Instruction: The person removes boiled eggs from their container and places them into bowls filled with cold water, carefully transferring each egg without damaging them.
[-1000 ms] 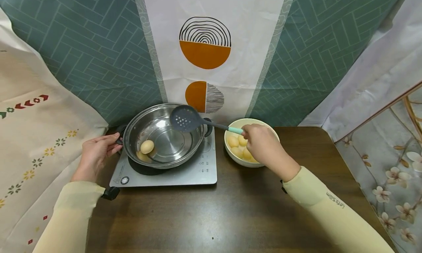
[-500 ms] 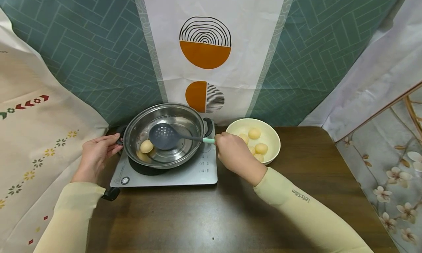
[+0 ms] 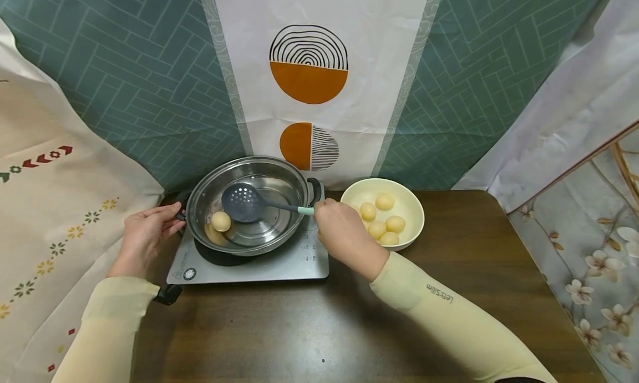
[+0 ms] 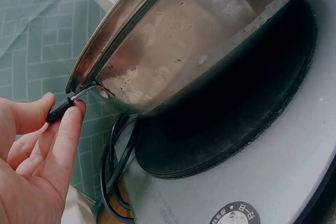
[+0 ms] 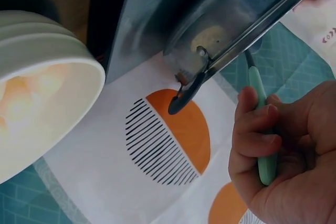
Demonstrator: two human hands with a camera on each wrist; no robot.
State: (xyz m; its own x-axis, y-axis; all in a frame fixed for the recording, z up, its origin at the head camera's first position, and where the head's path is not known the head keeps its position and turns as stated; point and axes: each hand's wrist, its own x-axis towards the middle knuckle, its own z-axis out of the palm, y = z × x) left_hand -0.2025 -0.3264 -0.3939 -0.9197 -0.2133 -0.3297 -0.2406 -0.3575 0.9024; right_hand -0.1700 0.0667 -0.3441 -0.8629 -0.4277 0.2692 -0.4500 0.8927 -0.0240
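Note:
My left hand (image 3: 150,230) pinches the black left handle (image 4: 59,110) of a wide steel pot (image 3: 269,236) between thumb and fingers. In the pot, at its left side, lies one pale yellow round piece (image 3: 221,221), like a small peeled potato. A dark grey slotted spoon (image 3: 243,202) is inside the pot, its perforated head close beside that piece on the right; whether they touch I cannot tell. My right hand (image 3: 344,230) grips the spoon by its mint green handle (image 5: 266,167). Several similar yellow pieces (image 3: 385,201) sit in a cream bowl (image 3: 413,205) to the right.
Under the pot is a silver induction cooker (image 3: 294,266) with a black cooking surface. A black cable (image 4: 111,169) loops at its left. The pot's right handle (image 3: 315,191) points toward the bowl. Wooden table (image 3: 279,327) lies in front, and patterned cloth (image 3: 319,100) hangs behind.
The right hand has moved left from over the bowl, bringing the slotted spoon down into the pot beside the yellow piece. More of the bowl shows now. The left hand stays on the handle.

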